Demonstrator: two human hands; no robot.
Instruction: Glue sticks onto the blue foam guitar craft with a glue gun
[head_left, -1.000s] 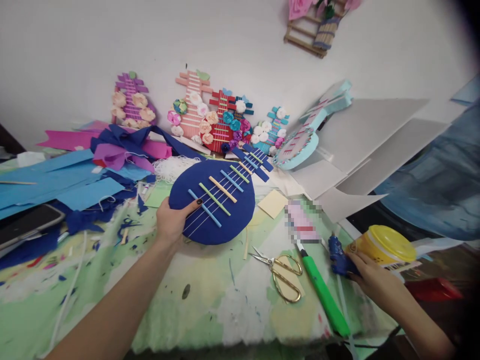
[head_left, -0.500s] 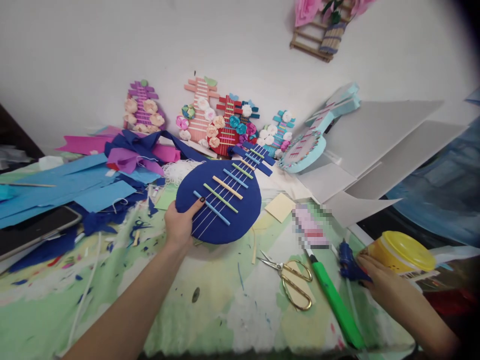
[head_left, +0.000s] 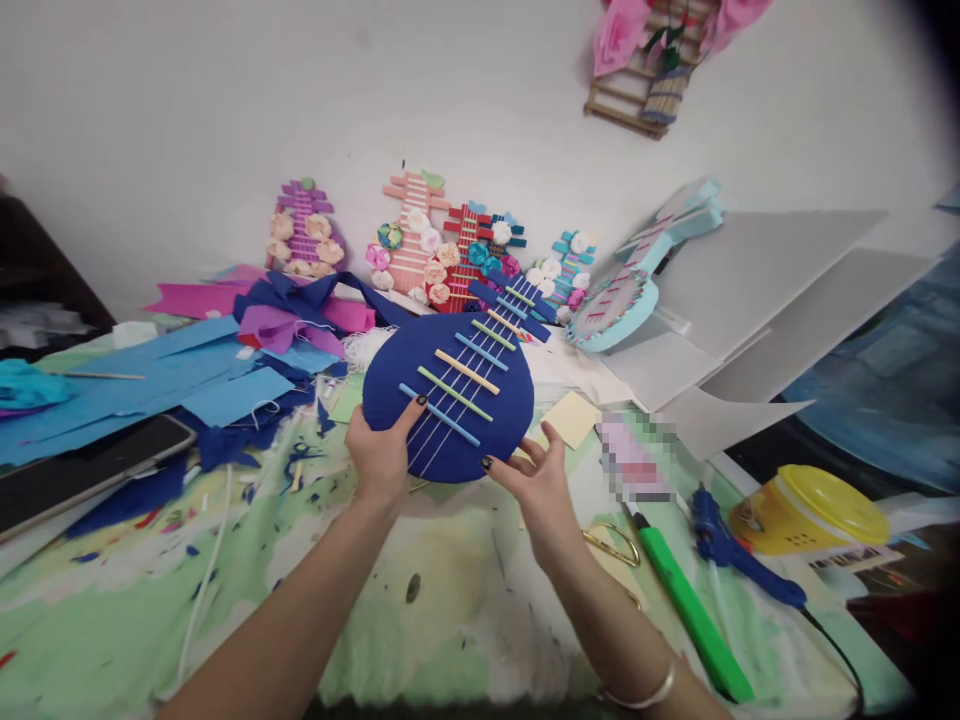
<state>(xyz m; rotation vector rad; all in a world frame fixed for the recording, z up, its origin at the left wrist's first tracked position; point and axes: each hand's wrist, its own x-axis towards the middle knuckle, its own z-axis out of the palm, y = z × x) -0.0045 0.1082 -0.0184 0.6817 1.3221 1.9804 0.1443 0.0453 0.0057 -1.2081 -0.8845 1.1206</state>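
Observation:
A dark blue craft pipa is held up tilted over the table, with white strings and blue, green and cream strips across its front. My left hand grips its lower left edge, thumb on the front near the lowest blue strip and fingers hidden behind. By its lower right edge is my right hand, fingers apart; the thumb tip overlaps the rim, and I cannot tell whether it touches. The blue glue gun lies on the table to the right. My right forearm partly covers gold-handled scissors.
Beside the scissors lies a green-handled tool. A yellow tub stands at right. Blue paper sheets and a phone occupy the left. Several decorated small pipas lean on the wall, near a light-blue one and grey boards.
My right hand has let go of the glue gun and moved left to the pipa's lower right edge. The glue gun now rests on the table. My left hand keeps its hold.

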